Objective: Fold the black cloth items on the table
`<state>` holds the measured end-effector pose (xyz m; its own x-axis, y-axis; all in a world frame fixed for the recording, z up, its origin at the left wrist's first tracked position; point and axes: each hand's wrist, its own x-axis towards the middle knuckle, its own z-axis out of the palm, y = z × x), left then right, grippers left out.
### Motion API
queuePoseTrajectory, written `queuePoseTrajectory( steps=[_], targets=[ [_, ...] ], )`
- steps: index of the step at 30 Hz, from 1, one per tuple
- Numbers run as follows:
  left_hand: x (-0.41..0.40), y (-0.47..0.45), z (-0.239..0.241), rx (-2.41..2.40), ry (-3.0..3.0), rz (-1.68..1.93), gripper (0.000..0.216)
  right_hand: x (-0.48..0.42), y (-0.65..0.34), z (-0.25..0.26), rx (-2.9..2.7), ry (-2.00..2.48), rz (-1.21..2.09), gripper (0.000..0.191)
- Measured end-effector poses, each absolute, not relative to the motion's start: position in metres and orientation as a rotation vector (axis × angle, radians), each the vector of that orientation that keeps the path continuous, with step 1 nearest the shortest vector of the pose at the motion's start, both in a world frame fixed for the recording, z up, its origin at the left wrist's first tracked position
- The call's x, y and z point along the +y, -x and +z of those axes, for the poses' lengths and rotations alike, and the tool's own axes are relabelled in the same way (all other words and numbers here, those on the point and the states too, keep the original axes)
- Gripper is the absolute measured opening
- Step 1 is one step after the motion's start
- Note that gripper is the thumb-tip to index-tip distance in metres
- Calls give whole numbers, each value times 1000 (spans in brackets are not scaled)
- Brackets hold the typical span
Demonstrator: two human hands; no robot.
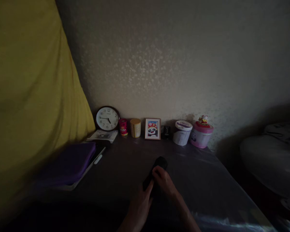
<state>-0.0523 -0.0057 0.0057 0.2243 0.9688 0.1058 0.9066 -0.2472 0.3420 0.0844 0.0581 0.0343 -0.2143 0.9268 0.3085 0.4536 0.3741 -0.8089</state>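
Away from the bench's [195,174] back edge: dark object [161,161]
Left hand [141,200]: fingers gripping its near end
Right hand [164,181]: fingers closed on its upper side

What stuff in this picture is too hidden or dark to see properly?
All in the head view:
What the black thing is: darkness, the left hand and the right hand hide parts.
Most left-hand fingers: the black thing seems to cover them.
Small print on the clock: too tiny.
Purple case, near end: blurred, dark.
Pale bundle: cut by the right edge.
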Motion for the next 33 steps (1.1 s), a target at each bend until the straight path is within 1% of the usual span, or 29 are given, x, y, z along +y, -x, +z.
queuePoseTrajectory(
  steps=[7, 10, 12, 15, 18, 22, 25, 28, 33],
  targets=[
    [-7, 53, 7, 1792, -2274, 385, 55, 71, -78, 32, -2077, 1402, 487, 10],
    [-6, 55, 8, 1766, -2235, 426, 60, 72, -75, 31, -2077, 1445, 461, 9],
    [-5, 55, 8, 1734, -2219, 438, 62, 71, -74, 32, -2094, 1421, 436, 11],
    [-4, 56, 10, 1725, -2185, 434, 61, 68, -75, 36, -2116, 1320, 428, 21],
    [-6, 59, 12, 1709, -2161, 461, 61, 66, -81, 40, -1979, 1219, 484, 21],
    [-14, 69, 16, 1723, -2126, 475, 62, 65, -96, 41, -1718, 1308, 585, 23],
    [-21, 78, 16, 1715, -2116, 497, 61, 63, -104, 39, -1665, 1331, 577, 26],
    [-26, 82, 14, 1708, -2135, 527, 60, 56, -101, 37, -1754, 1254, 504, 29],
    [-28, 80, 8, 1797, -2259, 615, 58, 46, -81, 33, -2087, 1037, 346, 36]
  ],
)
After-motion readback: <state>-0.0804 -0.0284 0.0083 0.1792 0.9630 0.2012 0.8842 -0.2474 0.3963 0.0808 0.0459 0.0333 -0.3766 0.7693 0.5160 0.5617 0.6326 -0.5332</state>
